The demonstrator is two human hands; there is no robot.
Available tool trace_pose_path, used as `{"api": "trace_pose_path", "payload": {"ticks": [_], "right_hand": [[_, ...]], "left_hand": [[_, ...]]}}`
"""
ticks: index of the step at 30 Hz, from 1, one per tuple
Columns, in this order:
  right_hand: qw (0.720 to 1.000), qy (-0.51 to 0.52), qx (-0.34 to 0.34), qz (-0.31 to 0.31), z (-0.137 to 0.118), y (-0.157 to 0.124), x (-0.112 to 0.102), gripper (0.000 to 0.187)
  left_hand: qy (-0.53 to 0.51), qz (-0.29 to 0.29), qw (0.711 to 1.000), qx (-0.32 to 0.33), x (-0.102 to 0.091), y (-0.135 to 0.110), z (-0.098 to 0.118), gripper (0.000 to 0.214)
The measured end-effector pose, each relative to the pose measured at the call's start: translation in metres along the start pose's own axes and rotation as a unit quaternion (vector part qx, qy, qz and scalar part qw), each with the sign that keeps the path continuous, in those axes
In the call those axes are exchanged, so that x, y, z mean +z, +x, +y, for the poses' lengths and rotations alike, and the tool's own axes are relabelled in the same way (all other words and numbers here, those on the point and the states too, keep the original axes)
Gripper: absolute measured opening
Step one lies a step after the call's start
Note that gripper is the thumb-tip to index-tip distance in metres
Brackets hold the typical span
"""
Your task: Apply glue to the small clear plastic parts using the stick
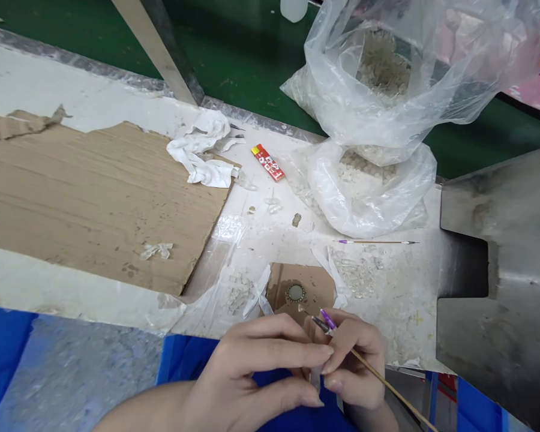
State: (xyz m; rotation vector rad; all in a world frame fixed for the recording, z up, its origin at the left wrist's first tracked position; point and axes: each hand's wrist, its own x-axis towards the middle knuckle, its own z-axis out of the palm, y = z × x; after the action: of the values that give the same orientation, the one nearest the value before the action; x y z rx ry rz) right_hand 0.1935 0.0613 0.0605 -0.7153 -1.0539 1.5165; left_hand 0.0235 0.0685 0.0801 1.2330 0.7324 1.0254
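Brush (327,320) pinched in right hand (357,366), tip by left hand (256,372) for close work. Left hand curled shut, maybe on 1 tiny clear bit (315,377).

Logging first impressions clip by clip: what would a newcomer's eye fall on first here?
Probably the clear plastic bags of small pale bits, heaped at the upper right of the white table. Next come the two hands meeting at the bottom edge: the right hand pinches a thin brush, and the left hand reaches its fingertips across to it. A torn cardboard sheet covers the table's left side.
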Motion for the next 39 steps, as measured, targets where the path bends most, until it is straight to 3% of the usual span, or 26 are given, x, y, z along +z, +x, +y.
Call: {"api": "trace_pose_path", "payload": {"ticks": [6, 16, 32, 39], "right_hand": [[0.997, 0.06, 0.032, -0.022, 0.004, 0.001, -0.002, 0.017], [1.0, -0.002, 0.021, 0.0, 0.0, -0.005, 0.001, 0.025], [0.995, -0.103, 0.013, -0.002, -0.007, -0.01, -0.003, 0.022], [0.99, -0.14, 0.011, -0.007, -0.011, -0.011, -0.005, 0.023]], "left_hand": [[-0.006, -0.008, 1.0, -0.002, -0.001, -0.001, 0.0, 0.039], [0.027, -0.019, 0.999, 0.002, -0.002, -0.007, 0.0, 0.04], [0.056, -0.035, 0.997, 0.031, -0.005, -0.009, 0.001, 0.046], [0.088, -0.071, 0.993, 0.018, -0.007, -0.012, 0.002, 0.047]]}}
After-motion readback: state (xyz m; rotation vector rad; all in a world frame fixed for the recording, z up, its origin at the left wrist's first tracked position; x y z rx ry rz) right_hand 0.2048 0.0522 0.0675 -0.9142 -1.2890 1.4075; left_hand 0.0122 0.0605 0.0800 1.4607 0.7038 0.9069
